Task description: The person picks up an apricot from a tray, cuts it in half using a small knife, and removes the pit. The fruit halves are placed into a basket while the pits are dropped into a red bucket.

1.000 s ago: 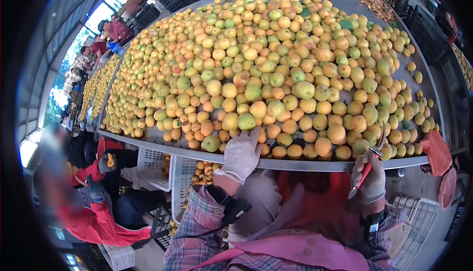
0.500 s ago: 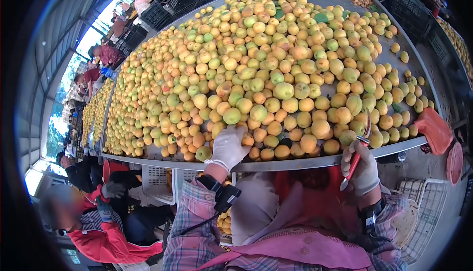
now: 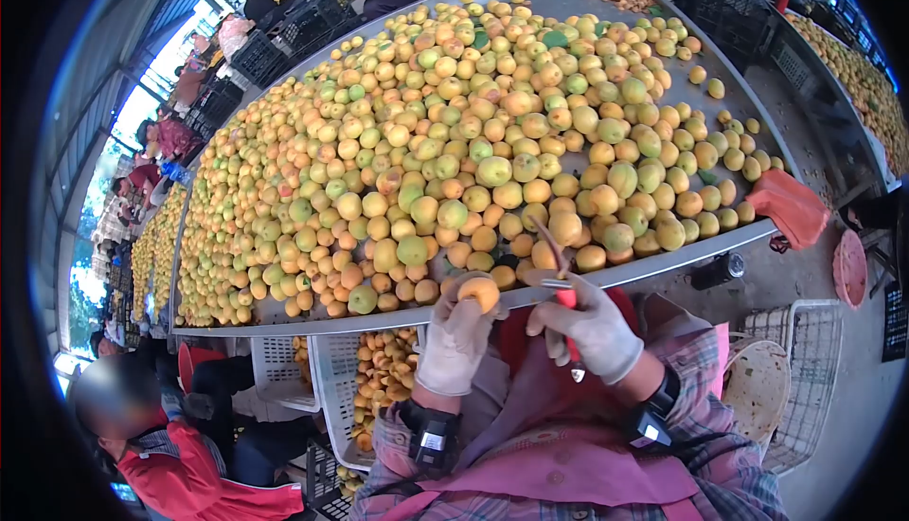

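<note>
Just in front of the table's near edge, my gloved left hand (image 3: 452, 346) grips an orange-yellow apricot (image 3: 481, 293) between thumb and fingers. To its right, my gloved right hand (image 3: 598, 332) is wrapped round a red-handled knife (image 3: 567, 298). A thin curved blade rises from the knife toward the fruit, and a small metal tip sticks out below the hand. The two hands are close together but apart. Beyond them, a large heap of apricots (image 3: 417, 142), yellow, orange and greenish, covers much of the metal table (image 3: 729, 95).
White crates (image 3: 336, 388) below the table at left hold apricot pieces. A red cloth bag (image 3: 788, 206) lies over the right corner. A basket (image 3: 757, 379) stands at lower right. One person in a red jacket (image 3: 204, 474) sits at left; others are farther back.
My left hand has come back from the heap with an apricot. My right hand has moved left with the knife, nearer my left hand. The view has shifted.
</note>
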Demonstrator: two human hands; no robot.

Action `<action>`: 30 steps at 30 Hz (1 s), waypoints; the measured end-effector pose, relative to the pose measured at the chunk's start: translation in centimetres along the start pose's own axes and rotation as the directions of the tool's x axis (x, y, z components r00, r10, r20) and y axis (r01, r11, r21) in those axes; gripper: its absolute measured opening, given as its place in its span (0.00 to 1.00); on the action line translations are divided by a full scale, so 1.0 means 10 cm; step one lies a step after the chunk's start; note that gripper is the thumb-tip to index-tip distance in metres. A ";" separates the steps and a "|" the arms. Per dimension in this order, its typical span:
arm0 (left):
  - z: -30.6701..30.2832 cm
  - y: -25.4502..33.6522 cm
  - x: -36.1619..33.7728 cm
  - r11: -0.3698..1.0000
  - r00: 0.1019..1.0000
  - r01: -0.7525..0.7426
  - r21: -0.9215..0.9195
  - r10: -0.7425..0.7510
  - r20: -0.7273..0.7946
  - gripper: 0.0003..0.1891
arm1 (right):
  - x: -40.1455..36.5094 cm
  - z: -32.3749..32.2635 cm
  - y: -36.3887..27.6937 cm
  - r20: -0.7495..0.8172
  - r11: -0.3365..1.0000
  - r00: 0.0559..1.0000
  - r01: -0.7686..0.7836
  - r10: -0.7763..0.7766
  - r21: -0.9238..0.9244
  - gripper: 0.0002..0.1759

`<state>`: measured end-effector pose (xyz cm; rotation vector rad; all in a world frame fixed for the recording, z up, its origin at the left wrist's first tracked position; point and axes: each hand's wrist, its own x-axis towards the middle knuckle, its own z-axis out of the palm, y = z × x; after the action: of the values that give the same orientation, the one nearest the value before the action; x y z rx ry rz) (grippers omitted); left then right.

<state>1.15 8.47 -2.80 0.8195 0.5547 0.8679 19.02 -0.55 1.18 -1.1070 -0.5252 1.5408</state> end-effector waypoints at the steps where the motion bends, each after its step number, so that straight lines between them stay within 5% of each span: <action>1: 0.06 -0.06 -0.04 1.000 1.000 0.001 -0.005 -0.001 0.009 0.16 | -0.04 0.07 0.01 -0.005 1.000 1.000 -0.003 0.003 -0.022 0.27; 3: 0.15 -0.17 -0.15 0.992 0.993 0.098 -0.078 -0.093 0.072 0.18 | -0.11 0.16 0.06 0.008 1.000 1.000 0.006 -0.006 -0.005 0.28; 9: 0.25 -0.11 -0.39 0.997 0.974 0.070 -0.025 -0.062 0.216 0.27 | -0.36 0.15 0.13 -0.039 0.994 0.997 0.062 -0.066 -0.091 0.29; 11: 0.24 -0.01 -0.46 0.970 0.952 0.243 -0.002 -0.238 0.193 0.30 | -0.43 0.16 0.11 -0.039 0.986 0.998 0.039 -0.046 -0.159 0.27; 13: 0.39 0.13 -0.53 0.971 0.950 0.225 0.082 -0.237 0.205 0.29 | -0.49 0.18 0.15 -0.032 0.981 0.997 0.066 -0.073 -0.184 0.26; 16: 0.34 0.05 -0.62 0.912 0.974 0.215 -0.349 -0.171 0.151 0.22 | -0.63 0.20 0.19 -0.032 0.981 0.993 0.104 -0.111 -0.164 0.24; 27: 0.28 -0.15 -0.64 0.853 0.972 0.231 -0.468 -0.176 0.158 0.19 | -0.67 0.35 0.65 -0.060 0.941 0.984 0.143 -0.169 -0.308 0.17; 29: 0.30 -0.17 -0.65 0.860 0.974 0.224 -0.458 -0.177 0.143 0.19 | -0.65 0.36 0.71 -0.044 0.891 0.952 0.265 -0.302 -0.369 0.17; 30: 0.30 -0.18 -0.65 0.862 0.976 0.216 -0.459 -0.172 0.135 0.18 | -0.66 0.34 0.71 -0.125 0.925 0.972 0.146 -0.201 -0.350 0.20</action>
<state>0.55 1.18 -1.92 0.3453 0.3172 0.7321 12.08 -7.97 -0.55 -1.3935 -0.7785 1.2209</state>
